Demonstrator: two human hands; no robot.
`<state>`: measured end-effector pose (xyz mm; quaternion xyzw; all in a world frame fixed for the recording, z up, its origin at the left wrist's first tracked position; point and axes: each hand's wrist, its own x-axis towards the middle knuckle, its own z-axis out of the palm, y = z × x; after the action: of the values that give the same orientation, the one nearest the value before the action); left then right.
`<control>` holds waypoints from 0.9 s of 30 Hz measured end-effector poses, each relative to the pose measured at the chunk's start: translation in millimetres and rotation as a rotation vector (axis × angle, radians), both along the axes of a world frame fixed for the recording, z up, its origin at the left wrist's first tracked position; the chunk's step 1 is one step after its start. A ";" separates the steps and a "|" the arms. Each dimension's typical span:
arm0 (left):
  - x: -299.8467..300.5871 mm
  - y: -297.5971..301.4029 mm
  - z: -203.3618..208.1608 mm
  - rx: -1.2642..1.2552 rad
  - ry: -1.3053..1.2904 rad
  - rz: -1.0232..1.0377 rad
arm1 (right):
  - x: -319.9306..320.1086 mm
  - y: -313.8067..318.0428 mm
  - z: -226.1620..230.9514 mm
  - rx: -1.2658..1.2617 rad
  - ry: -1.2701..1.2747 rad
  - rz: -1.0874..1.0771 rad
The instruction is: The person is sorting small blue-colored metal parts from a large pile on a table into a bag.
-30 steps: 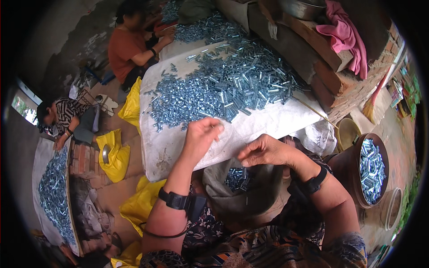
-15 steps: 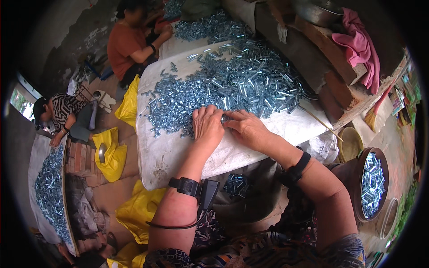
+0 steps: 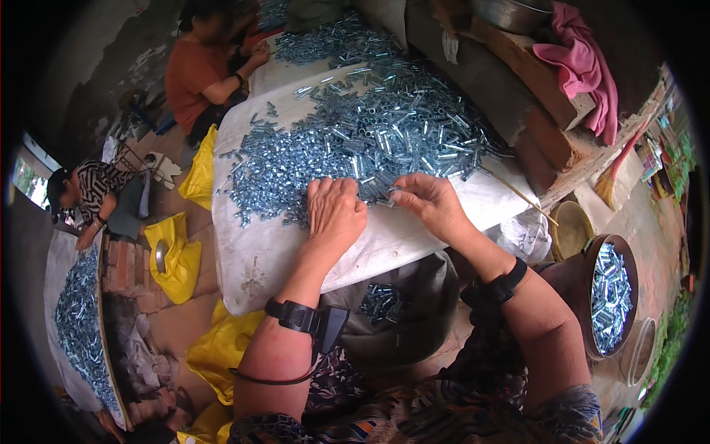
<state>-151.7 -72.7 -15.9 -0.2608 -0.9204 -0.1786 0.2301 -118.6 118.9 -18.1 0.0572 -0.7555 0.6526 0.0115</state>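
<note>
A broad heap of shiny blue-silver metal sleeves [image 3: 414, 137] covers the far part of a white sheet [image 3: 296, 266] on the table before me. Shorter small metal pieces [image 3: 274, 174] make up its left side. At the heap's near edge my left hand [image 3: 334, 213] rests with its fingers curled in; what they hold, if anything, is hidden. Just to its right, my right hand [image 3: 433, 207] pinches a small metal sleeve between thumb and fingers, slightly above the sheet. Most of that sleeve is covered by the fingertips.
Below the table edge, a dark cloth-lined container [image 3: 414, 318] holds some sleeves. A bucket [image 3: 612, 296] full of sleeves stands at right, near a thin stick [image 3: 521, 196]. Yellow bags [image 3: 177, 259] lie left. Two people [image 3: 196, 78] [image 3: 96, 192] work at other heaps.
My right hand has drawn away from the left and lifted a little, fingertips pinched. My left hand has curled its fingers in. The whole view has shifted slightly.
</note>
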 end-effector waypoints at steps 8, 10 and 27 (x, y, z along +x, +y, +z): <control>23.3 -1.5 14.0 0.436 -0.467 -0.080 | 21.2 4.4 14.2 -0.279 -0.161 0.003; 27.7 -2.6 14.1 0.624 -0.631 -0.116 | 24.4 3.0 17.7 -0.322 -0.201 -0.002; 39.7 9.2 29.1 1.203 -0.986 -0.200 | 24.2 1.4 20.3 -0.444 -0.214 -0.080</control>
<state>-112.0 -63.6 13.2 -0.0637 -0.6334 -0.7617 -0.1205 -94.4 120.3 2.2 -0.0462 -0.5923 0.8038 -0.0305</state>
